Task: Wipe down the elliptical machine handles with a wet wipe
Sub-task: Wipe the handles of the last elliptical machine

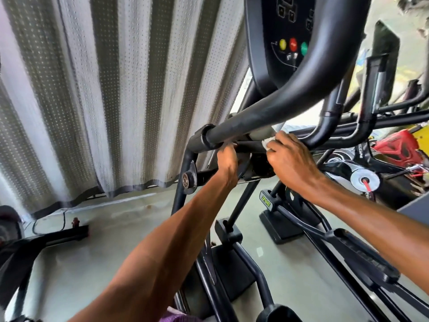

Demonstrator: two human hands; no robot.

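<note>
A thick black curved handle (267,112) of the elliptical machine sweeps from a collar at the centre up to the right. Below it runs a thinner black bar (249,144). My left hand (228,159) is curled around that thinner bar near its left end. My right hand (290,159) presses a white wet wipe (267,142) against the same bar, just under the thick handle. Only a small corner of the wipe shows beyond my fingers.
The black console (290,43) with yellow, red and green buttons hangs above. A grey striped curtain (104,101) fills the left. Pedals and black frame bars (348,247) lie below over a pale floor. Other gym gear, some red, crowds the right.
</note>
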